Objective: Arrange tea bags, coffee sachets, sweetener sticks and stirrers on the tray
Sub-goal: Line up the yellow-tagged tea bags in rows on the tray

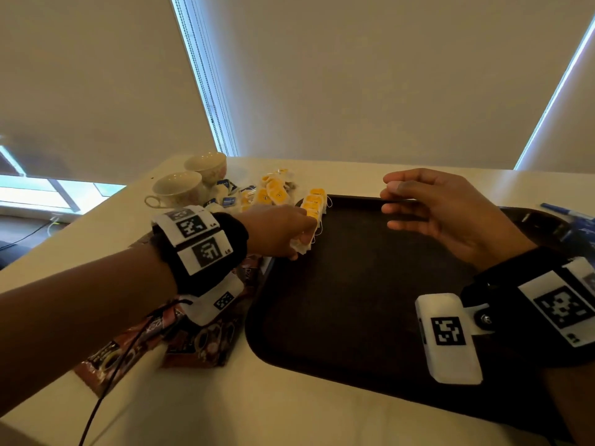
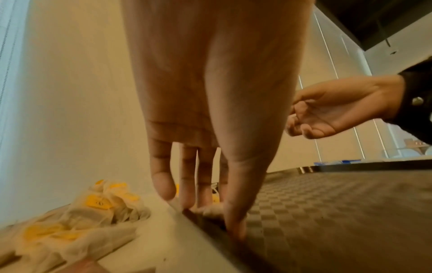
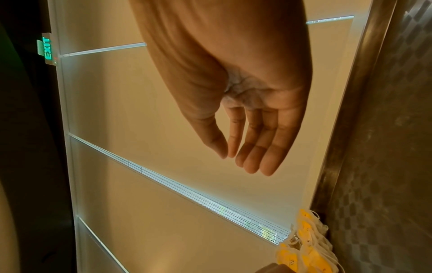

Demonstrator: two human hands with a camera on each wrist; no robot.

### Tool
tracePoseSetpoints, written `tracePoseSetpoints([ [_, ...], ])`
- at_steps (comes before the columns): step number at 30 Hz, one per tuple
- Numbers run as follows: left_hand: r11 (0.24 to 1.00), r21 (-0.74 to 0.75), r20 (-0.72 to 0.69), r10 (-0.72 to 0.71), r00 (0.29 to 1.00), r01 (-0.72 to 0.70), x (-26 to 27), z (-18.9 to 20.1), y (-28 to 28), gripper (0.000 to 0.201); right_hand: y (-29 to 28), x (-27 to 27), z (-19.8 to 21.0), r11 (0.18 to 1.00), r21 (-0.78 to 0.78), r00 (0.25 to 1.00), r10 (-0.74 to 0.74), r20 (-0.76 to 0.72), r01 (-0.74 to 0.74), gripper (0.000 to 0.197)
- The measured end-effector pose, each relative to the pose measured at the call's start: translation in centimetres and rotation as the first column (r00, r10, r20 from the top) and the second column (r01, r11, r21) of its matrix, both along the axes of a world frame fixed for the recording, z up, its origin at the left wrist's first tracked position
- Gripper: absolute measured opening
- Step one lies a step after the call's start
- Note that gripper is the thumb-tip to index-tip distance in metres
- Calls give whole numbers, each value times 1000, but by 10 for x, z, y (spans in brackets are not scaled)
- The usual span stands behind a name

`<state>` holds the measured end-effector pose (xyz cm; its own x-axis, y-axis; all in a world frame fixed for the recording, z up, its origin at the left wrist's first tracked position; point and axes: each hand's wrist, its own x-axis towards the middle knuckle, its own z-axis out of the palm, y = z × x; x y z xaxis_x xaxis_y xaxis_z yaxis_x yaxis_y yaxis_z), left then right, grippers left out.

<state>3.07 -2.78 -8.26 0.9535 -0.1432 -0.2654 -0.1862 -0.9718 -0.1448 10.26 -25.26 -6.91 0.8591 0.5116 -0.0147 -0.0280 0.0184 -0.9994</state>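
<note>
Step in hand: lining up tea bags at the far-left corner of the tray (image 1: pixel 354 300), as far as can be judged; fits a bag just set down as well as one being nudged into line.
Left hand (image 1: pixel 280 230): down at that corner, fingers (image 2: pixel 161 184) nearly straight, tips and thumb on a white tea bag (image 1: pixel 301 247) at the rim; pinching or only pressing, cannot tell.
Right hand (image 1: pixel 450 214): hovering over the tray's far side, fingers loosely together and relaxed, holding nothing.
Row of tea bags (image 1: pixel 314 202): overlapping, yellow tags up, lying over the corner rim just beyond the left hand.
Loose tea bags (image 1: pixel 273 191): heaped on the table (image 1: pixel 289 397) just outside the tray, near two cups (image 1: pixel 177 188).
Coffee sachets (image 1: pixel 199 346): brown packets on the table beside the tray's left edge, partly under the left forearm (image 1: pixel 80 300).
Small blue-labelled packets (image 1: pixel 230 197): beside the cups; sweetener or not, too small to tell.
Stirrers: none made out.
Next move: calls for a light touch against snagging the trailing strings, and for keeping the row's overlap and tags-up order.
</note>
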Motion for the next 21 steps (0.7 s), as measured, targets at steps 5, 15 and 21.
tracePoseSetpoints([
  [5, 989, -126, -135, 55, 989, -72, 9, 12, 8, 34, -1, 1, 1, 1000, 7, 1000, 1, -14, -1, 14],
  [15, 786, -414, 36, 518, 855, -459, 75, 27, 87, 64, 3, -9, 7, 993, -105, 986, 61, 156, -45, 15],
  [21, 852, -349, -51, 398, 916, -390, 96, 6, 96, 49, -1, -5, 10, 991, -125, 973, 72, 219, -45, 12],
])
